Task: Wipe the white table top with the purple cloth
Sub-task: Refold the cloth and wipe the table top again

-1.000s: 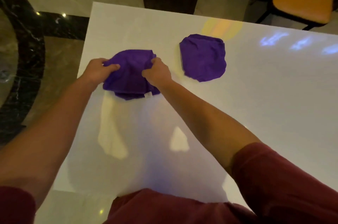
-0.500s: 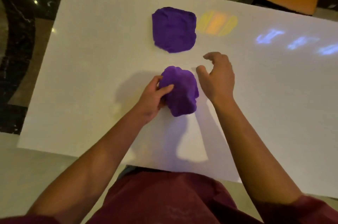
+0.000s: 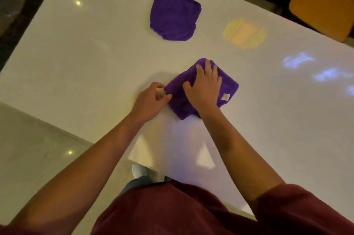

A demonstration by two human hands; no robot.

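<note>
Two purple cloths on the white surface: right hand pressing the near cloth with fingers spread, left hand pinching its corner; the second cloth well apart.

A second purple cloth, folded into a rounded pad, lay flat in the upper middle of the frame. To its right, a yellow-orange patch of reflected light showed on the surface, and bluish-white reflections streaked the right side. An orange chair seat filled the upper right corner. Dark marble flooring ran along the upper left, and pale glossy floor with a small light spot occupied the lower left. A maroon shirt spanned the bottom edge, with a pale shoe just above it.
</note>
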